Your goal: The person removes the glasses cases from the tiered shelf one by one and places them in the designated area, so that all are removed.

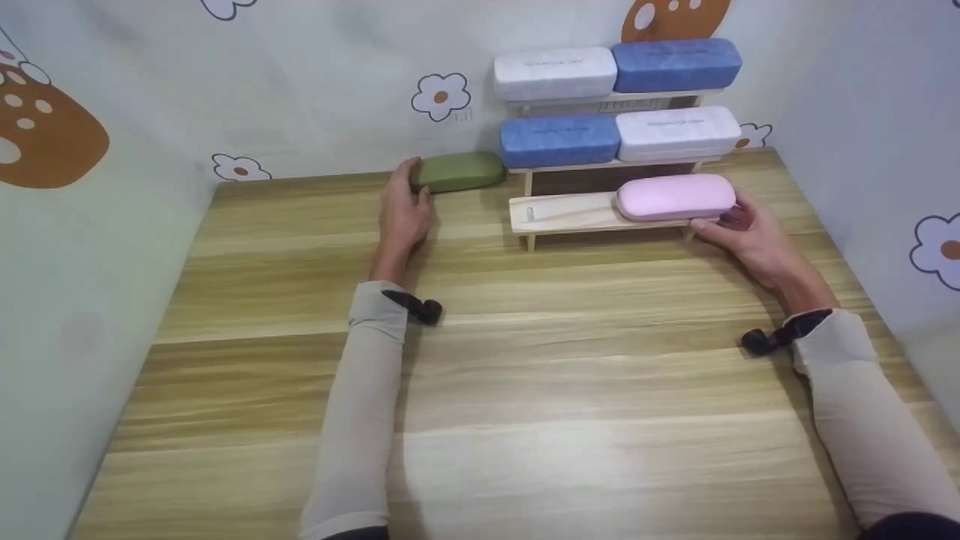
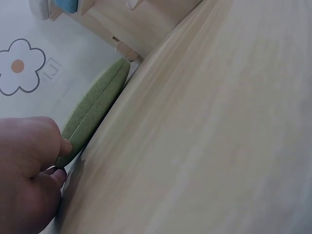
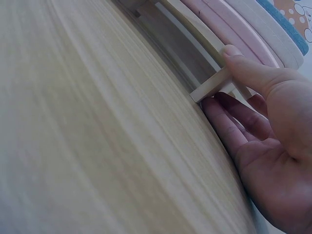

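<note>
At the table's back, my left hand grips the left end of a green glasses case, thumb in front and fingers behind. In the left wrist view the green case lies along the tabletop, its near end between thumb and fingers. My right hand holds the right end of the bottom step of a wooden stepped stand. Its thumb lies on the step's front edge, with the fingers around the leg in the right wrist view. A pink glasses case rests on that step's right half.
On the middle step sit a blue case and a white case. The top step bears another white case and another blue case. Flower-printed walls enclose the wooden table at the back and sides.
</note>
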Demonstrator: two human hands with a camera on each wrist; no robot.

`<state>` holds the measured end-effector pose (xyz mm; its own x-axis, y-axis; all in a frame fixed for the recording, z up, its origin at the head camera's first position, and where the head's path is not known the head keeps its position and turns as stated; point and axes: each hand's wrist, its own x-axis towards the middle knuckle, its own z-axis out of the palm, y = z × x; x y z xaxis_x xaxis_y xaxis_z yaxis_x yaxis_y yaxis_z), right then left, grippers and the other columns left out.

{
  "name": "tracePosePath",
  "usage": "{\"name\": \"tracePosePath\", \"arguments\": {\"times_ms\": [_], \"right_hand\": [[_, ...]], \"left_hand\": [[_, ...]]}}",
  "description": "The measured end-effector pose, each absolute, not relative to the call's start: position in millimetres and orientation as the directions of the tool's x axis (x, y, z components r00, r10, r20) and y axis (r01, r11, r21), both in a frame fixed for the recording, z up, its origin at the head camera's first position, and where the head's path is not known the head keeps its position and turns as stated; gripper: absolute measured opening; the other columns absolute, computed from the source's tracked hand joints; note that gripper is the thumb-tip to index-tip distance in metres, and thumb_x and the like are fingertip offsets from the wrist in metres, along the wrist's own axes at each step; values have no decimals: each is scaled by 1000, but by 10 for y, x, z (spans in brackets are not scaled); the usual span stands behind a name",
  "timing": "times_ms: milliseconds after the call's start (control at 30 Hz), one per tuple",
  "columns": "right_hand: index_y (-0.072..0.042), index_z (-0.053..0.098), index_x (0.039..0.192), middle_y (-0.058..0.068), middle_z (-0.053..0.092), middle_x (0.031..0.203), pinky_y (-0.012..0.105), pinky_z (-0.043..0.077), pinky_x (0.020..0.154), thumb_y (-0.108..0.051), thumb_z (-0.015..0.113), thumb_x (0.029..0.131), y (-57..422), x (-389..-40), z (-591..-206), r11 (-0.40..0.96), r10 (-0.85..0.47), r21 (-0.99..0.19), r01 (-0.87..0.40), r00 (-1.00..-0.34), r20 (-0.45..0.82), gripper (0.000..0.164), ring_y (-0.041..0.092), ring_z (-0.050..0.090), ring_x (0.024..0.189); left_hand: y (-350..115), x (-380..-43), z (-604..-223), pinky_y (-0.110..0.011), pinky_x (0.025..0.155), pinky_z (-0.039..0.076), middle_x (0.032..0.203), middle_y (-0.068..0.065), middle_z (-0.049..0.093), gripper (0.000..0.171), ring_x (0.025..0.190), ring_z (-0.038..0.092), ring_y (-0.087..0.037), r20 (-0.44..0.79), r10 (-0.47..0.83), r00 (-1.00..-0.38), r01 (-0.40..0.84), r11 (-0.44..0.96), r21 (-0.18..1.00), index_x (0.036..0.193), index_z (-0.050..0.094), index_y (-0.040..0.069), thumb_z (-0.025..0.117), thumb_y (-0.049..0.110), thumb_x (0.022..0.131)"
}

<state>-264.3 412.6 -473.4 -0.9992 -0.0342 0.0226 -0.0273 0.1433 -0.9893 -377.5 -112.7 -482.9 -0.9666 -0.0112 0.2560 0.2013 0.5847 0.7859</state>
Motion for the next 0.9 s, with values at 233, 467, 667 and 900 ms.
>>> {"name": "tracePosePath", "arguments": {"times_ms": [233, 467, 667, 900], "right_hand": [[-12, 40, 166, -2, 70, 138, 13, 56, 102, -2, 79, 97, 4129, -2656, -4752, 107, -52, -993, -54, -997, 49, 79, 6, 71, 124], [-15, 39, 167, -4, 72, 136, 13, 56, 100, -4, 80, 97, 4127, -2654, -4733, 137, -49, -990, -40, -998, 34, 82, 6, 72, 121], [-11, 42, 164, -1, 73, 133, 14, 58, 98, -3, 79, 97, 4118, -2648, -4731, 113, -54, -992, -54, -997, 49, 77, 8, 73, 119], [-11, 41, 165, -1, 74, 132, 14, 58, 98, -2, 79, 97, 4115, -2648, -4743, 98, -58, -994, -57, -997, 51, 78, 8, 73, 118]], "left_hand": [[-1090, -3756, -4743, -33, 136, 29, 169, -14, 46, 53, 161, 39, -25, 245, -48, -968, 167, 607, 777, 160, 48, 8, 57, 3, 108], [-933, -3690, -4461, -19, 133, 24, 169, -2, 47, 52, 161, 37, -12, 330, -96, -939, 214, 587, 781, 159, 51, 16, 62, 11, 108], [-693, -3549, -4149, -13, 129, 26, 160, -7, 56, 47, 155, 43, -12, 508, -48, -860, 416, 511, 752, 152, 58, 9, 65, 5, 105], [-392, -3345, -3890, -16, 127, 33, 150, -6, 65, 39, 148, 53, -12, 623, 52, -781, 565, 483, 668, 144, 64, 8, 66, 7, 105]]}}
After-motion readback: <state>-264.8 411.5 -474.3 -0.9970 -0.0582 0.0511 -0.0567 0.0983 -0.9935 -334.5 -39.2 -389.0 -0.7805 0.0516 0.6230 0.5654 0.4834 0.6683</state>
